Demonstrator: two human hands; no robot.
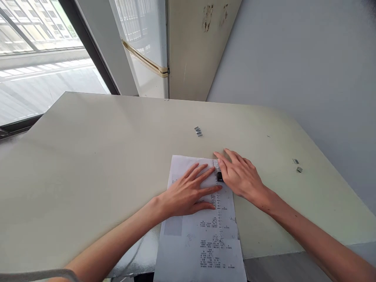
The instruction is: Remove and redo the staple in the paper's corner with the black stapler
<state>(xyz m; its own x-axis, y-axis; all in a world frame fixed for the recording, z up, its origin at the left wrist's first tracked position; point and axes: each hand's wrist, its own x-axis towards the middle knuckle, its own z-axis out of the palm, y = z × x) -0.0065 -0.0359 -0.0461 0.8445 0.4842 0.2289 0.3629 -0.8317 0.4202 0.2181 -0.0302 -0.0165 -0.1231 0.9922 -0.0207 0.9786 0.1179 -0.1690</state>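
Printed paper sheets [188, 258] lie lengthwise on the table and reach past its near edge. My left hand [189, 194] rests flat on them with the fingers spread toward the right side. At the upper right edge of the sheets, my right hand [242, 176] is closed over a small black stapler [219, 177]. Only the stapler's rounded black end shows by the thumb; the palm hides the rest. The right fingers point forward and slightly left, beyond the sheets' top corner.
Several short staple strips [198, 131] lie ahead of the paper. Two more small pieces of staples [299, 169] sit on the right side of the pale table [102, 168]. Behind the table stand a refrigerator [190, 51] and a window; a wall [308, 58] borders the right.
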